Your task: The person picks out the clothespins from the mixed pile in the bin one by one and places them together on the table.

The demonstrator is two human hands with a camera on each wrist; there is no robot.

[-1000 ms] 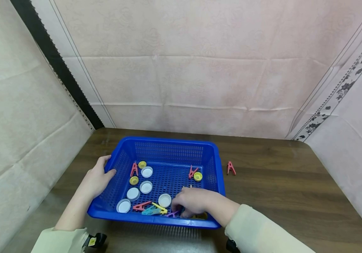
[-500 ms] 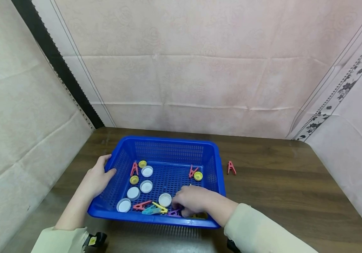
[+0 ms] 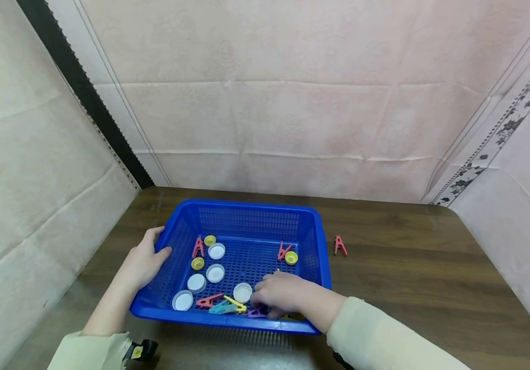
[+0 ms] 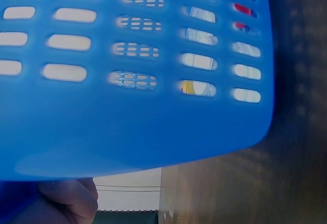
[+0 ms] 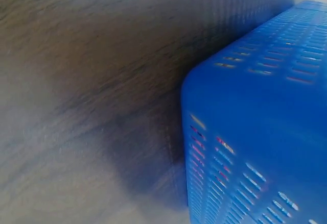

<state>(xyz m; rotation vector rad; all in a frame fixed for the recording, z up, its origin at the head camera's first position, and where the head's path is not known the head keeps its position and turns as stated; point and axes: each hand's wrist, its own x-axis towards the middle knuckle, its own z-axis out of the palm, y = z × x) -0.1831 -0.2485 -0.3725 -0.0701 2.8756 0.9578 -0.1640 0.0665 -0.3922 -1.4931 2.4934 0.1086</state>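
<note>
A blue plastic basket (image 3: 246, 319) stands on the table, holding loose clothespins and round caps. My left hand (image 3: 142, 264) grips its left rim, the thumb over the edge; in the left wrist view, curled fingers (image 4: 71, 198) show below the basket wall. Inside the front right part, my right hand (image 3: 280, 293) pinches a purple clothespin (image 3: 256, 313), partly hidden by the fingers. Close by lie a white cap (image 3: 243, 292), a yellow clothespin (image 3: 237, 304), a light blue clothespin (image 3: 222, 307) and a red clothespin (image 3: 208, 300). The right wrist view shows only basket and table, without the hand.
Several white caps (image 3: 215, 273) and yellow caps (image 3: 197, 263) lie at the basket's left. Another red clothespin (image 3: 284, 251) sits beside a yellow cap (image 3: 291, 258) at the right. One red clothespin (image 3: 340, 245) lies outside on the wooden table (image 3: 399, 272). Cloth (image 3: 269, 118) hangs behind.
The purple clothespin has shifted and turned slightly at my right fingertips. My left hand stays on the rim, and the basket keeps its place.
</note>
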